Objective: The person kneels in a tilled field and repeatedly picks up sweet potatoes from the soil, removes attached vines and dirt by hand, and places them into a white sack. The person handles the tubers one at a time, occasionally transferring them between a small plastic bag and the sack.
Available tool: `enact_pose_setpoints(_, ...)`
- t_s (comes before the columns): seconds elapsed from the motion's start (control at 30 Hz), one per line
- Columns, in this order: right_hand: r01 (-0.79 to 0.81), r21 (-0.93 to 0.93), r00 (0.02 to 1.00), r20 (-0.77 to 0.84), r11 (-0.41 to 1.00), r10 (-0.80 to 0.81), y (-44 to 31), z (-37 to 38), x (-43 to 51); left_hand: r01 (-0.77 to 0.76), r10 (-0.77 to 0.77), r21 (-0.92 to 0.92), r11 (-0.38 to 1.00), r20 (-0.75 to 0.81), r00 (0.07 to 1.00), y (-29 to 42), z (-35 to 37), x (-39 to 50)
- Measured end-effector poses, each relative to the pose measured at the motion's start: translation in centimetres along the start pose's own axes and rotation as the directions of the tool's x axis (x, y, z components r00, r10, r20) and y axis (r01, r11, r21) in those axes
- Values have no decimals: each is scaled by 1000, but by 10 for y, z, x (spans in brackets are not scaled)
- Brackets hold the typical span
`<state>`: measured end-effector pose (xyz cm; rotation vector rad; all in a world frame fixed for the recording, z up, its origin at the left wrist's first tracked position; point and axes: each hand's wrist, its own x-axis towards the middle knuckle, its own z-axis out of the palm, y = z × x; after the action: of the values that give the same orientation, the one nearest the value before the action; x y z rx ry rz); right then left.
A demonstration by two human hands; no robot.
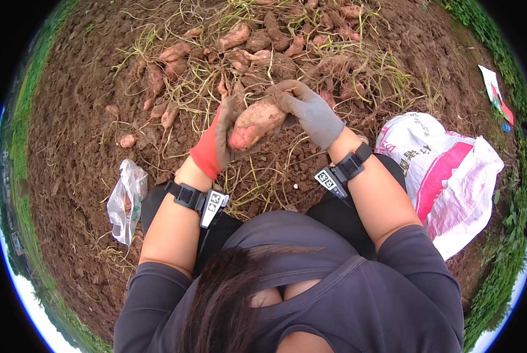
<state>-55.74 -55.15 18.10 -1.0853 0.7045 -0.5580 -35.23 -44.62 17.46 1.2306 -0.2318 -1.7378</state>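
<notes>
A large sweet potato (257,123), reddish at its near end and coated with soil elsewhere, lies between my two gloved hands. My left hand (226,132), in a red glove with a soiled palm, cradles it from the left and below. My right hand (310,110), in a grey glove, has its bent fingers at the far right end of the same sweet potato. Just beyond my hands, a heap of sweet potatoes (235,37) with roots and pale green stems (391,75) spreads over the brown soil.
A white and pink woven sack (444,172) lies to the right. At my left knee stands a clear plastic bag (127,200) with something inside. A small sweet potato (128,140) rests on the soil at left. A white and red packet (495,92) lies by green plants at far right.
</notes>
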Motion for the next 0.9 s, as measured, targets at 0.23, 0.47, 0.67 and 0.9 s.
enact_pose_setpoints(0.23,106,-116,991,-72,987,-115,8,-2,7,-43,-63,315,948,319,946,7,-14,-11)
enact_pose_setpoints(0.47,46,-108,887,-453,993,-90,17,0,20,-314,222,495,810,237,946,-14,-8,1)
enact_pose_setpoints(0.67,-274,-192,951,-196,942,237,3,7,9,-392,343,479,786,191,920,-25,3,2)
enact_pose_setpoints(0.9,-124,-711,960,-263,692,-100,27,14,12,-377,315,635,675,214,925,-27,2,6)
